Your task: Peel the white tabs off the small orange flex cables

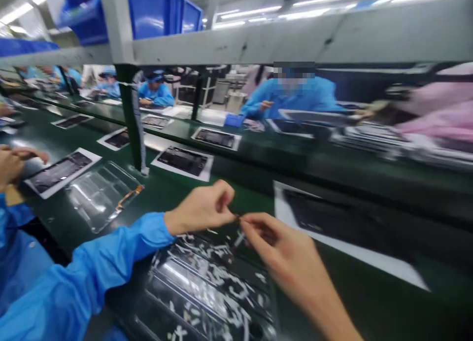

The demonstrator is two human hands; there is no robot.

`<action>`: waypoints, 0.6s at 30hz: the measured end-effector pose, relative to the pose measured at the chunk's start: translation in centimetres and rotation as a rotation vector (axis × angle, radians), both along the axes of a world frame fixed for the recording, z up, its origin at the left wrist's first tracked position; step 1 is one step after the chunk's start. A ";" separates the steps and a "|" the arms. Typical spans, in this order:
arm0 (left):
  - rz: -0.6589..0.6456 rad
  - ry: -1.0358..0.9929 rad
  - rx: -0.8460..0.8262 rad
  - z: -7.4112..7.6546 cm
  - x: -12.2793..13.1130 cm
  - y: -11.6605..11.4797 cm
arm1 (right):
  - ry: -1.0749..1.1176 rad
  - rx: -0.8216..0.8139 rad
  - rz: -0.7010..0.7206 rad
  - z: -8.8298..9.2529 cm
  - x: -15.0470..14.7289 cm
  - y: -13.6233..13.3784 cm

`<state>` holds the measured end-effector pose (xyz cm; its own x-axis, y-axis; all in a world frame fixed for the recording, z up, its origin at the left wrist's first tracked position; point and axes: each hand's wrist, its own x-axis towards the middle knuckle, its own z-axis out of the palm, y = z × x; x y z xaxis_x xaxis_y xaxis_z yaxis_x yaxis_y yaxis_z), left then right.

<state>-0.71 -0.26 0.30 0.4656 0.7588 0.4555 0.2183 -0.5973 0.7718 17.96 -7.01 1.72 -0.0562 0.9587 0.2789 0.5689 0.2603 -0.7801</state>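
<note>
Left hand [201, 206] and right hand [290, 252] together pinch a small dark piece [237, 218]; blur hides its direction and long axis; white scraps [207, 269] litter the plastic tray [157, 301] below.

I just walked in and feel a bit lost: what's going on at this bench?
The person's left hand and right hand meet at the fingertips, pinching a small piece too blurred to identify. Below them, a clear tray is strewn with white scraps. Beyond the right hand, a dark panel lies on a white sheet. Off to the left, a second clear tray bears an orange strip, and a co-worker's hands show past it.
</note>
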 end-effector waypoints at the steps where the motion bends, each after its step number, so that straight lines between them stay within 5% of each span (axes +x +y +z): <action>1: -0.014 -0.038 -0.020 0.0 -0.1 0.2 | 0.010 -0.025 0.000 0.4 -0.1 -0.2; 18: -0.121 0.003 -0.026 0.5 0.3 -0.4 | 0.134 -0.074 0.009 0.5 0.7 -0.6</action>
<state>-0.37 -0.65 0.85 0.5561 0.7083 0.4349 0.1483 -0.5995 0.7865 18.65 -7.60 2.22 -0.0323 0.9764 0.2133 0.4563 0.2043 -0.8661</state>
